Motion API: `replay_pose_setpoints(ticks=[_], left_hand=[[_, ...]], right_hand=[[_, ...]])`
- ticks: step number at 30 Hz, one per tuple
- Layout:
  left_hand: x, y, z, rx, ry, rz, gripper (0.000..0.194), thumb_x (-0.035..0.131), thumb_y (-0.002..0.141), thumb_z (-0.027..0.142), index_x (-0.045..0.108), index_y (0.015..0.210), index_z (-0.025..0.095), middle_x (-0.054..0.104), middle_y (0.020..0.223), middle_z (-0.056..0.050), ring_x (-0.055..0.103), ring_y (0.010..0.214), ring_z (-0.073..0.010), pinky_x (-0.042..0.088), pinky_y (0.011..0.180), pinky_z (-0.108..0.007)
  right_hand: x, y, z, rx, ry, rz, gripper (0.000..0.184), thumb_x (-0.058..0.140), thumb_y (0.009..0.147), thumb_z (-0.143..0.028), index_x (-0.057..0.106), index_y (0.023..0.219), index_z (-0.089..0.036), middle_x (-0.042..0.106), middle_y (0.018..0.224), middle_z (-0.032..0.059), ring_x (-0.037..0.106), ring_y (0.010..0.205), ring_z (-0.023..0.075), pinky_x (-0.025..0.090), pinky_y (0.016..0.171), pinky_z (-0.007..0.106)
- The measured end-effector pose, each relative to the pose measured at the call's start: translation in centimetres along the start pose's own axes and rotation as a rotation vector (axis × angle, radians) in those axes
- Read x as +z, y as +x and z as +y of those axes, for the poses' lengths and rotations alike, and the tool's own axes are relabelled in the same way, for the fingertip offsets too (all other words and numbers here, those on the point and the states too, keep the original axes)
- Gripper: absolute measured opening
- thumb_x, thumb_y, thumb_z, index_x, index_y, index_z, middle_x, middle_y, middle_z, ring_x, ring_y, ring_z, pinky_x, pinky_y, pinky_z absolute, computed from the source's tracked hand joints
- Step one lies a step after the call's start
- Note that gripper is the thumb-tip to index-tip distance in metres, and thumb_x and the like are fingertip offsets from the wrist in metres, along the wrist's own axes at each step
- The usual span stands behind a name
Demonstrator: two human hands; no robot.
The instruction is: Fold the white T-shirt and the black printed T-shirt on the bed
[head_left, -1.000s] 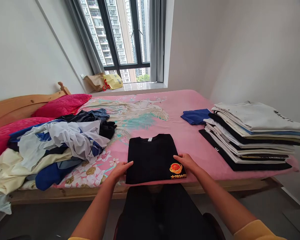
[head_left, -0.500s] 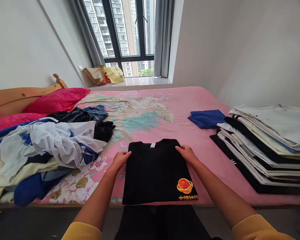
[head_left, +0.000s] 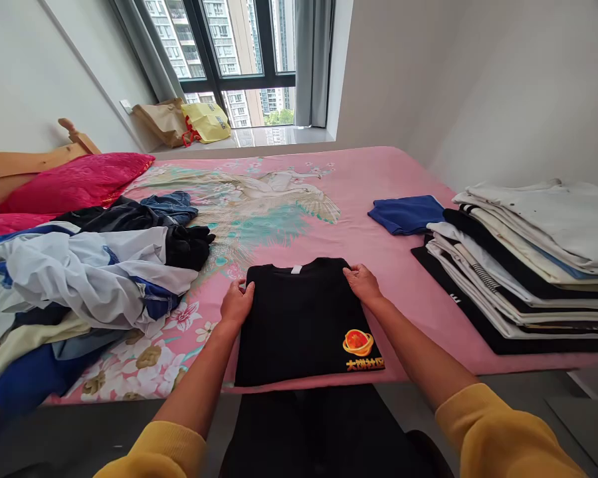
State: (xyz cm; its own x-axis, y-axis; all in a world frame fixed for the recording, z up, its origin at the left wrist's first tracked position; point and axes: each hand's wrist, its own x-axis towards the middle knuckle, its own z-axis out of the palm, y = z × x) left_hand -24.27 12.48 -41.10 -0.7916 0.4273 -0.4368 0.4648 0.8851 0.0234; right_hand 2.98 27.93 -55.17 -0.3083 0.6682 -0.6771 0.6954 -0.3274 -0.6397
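Note:
A black T-shirt (head_left: 299, 325), folded into a neat rectangle, lies flat at the front edge of the bed. Its collar with a white label faces away from me, and an orange-red printed logo shows at its lower right. My left hand (head_left: 236, 304) pinches the upper left edge of the shirt between thumb and fingers. At the upper right corner, my right hand (head_left: 363, 284) grips the cloth the same way. Both hands are closed on it; the fingertips underneath are hidden.
A loose heap of clothes (head_left: 94, 272) covers the bed's left side near red pillows (head_left: 80, 179). On the right stand stacked folded clothes (head_left: 533, 265), with a folded blue garment (head_left: 406, 214) beside them. Paper bags (head_left: 162, 121) rest on the windowsill under the window.
The view has tilted down and shifted slightly right, so the bed appears higher and further left. Both hands stay at the shirt's upper corners, the left now with its thumb more raised.

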Motion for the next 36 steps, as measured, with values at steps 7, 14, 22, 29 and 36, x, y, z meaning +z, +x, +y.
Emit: replay_pose_setpoints(ticks=[7,14,22,29,36], left_hand=[[1.6,-11.2,4.2,0.761,0.179,-0.039,0.042,0.036,0.091,0.032,0.046,0.131,0.022,0.045,0.139,-0.007,0.036,0.131,-0.0212,0.026,0.109,-0.042],[1.5,-13.7,-0.8,0.710,0.415,-0.197,0.065,0.039,0.086,0.054,0.025,0.143,0.027,0.027,0.150,-0.004,0.022,0.138,-0.0259,0.001,0.112,-0.055],[-1.1,-13.3,-5.3,0.353,0.374,-0.039,0.067,0.045,0.084,0.050,0.033,0.139,0.015,0.045,0.138,-0.014,0.040,0.128,-0.0283,0.027,0.106,-0.047],[-2.7,-13.9,-3.7,0.036,0.056,-0.186,0.056,0.058,0.073,0.049,0.055,0.115,0.012,0.064,0.110,-0.016,0.058,0.105,-0.0321,0.044,0.088,-0.041],[-4.5,-11.4,-1.5,-0.376,-0.831,-0.686,0.037,0.068,0.067,0.038,0.063,0.094,0.014,0.071,0.095,-0.011,0.066,0.089,-0.0258,0.052,0.075,-0.033]], right_hand=[[0.3,-10.4,-4.5,-0.593,-0.160,0.025,0.047,0.032,0.092,-0.040,0.042,0.132,-0.017,0.042,0.138,0.0112,0.032,0.132,0.0219,0.025,0.108,0.042],[-0.1,-13.9,1.4,-0.476,-0.576,-0.291,0.063,0.036,0.088,-0.049,0.026,0.144,-0.022,0.019,0.152,0.0054,0.015,0.139,0.0243,0.009,0.111,0.053],[-2.4,-14.9,5.8,-0.337,-0.441,-0.012,0.060,0.043,0.085,-0.045,0.040,0.136,-0.013,0.044,0.138,0.0118,0.038,0.128,0.0251,0.028,0.106,0.042],[-2.3,-12.4,3.4,0.033,0.201,-0.072,0.053,0.065,0.067,-0.032,0.056,0.116,-0.015,0.060,0.117,0.0127,0.050,0.114,0.0297,0.032,0.102,0.045],[-1.4,-5.9,-0.6,0.250,0.712,-0.332,0.020,0.066,0.068,-0.027,0.064,0.085,-0.016,0.070,0.088,0.0078,0.066,0.084,0.0219,0.052,0.077,0.034]])
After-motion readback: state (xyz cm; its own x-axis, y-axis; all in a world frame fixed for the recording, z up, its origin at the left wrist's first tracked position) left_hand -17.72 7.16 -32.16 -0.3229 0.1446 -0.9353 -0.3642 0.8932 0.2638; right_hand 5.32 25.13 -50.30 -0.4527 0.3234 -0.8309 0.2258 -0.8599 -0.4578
